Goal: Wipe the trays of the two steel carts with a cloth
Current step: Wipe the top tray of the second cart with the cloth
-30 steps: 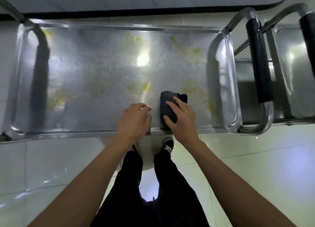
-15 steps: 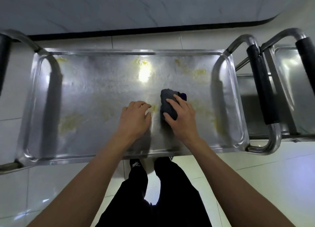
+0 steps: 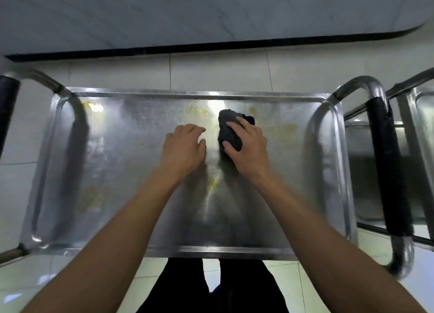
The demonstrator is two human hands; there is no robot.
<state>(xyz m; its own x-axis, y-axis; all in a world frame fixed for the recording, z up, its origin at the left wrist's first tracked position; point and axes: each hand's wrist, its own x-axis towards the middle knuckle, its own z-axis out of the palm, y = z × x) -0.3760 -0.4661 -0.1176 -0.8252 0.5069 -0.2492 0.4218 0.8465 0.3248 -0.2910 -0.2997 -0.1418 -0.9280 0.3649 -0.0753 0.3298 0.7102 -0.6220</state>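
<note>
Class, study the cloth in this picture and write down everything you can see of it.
The cloth is a dark grey, nearly black wad, bunched rather than spread flat, with a soft fabric look. It lies on the steel tray near the far rim, among yellowish smears. The right hand rests on top of it, fingers curled over it and thumb against its near side, covering its right part. The left hand rests beside it on the tray, apart from it.

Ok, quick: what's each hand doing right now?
Left hand: open, fingers loosely bent, resting on the tray, holding nothing.
Right hand: grips the cloth, pressing it on the tray.
</note>
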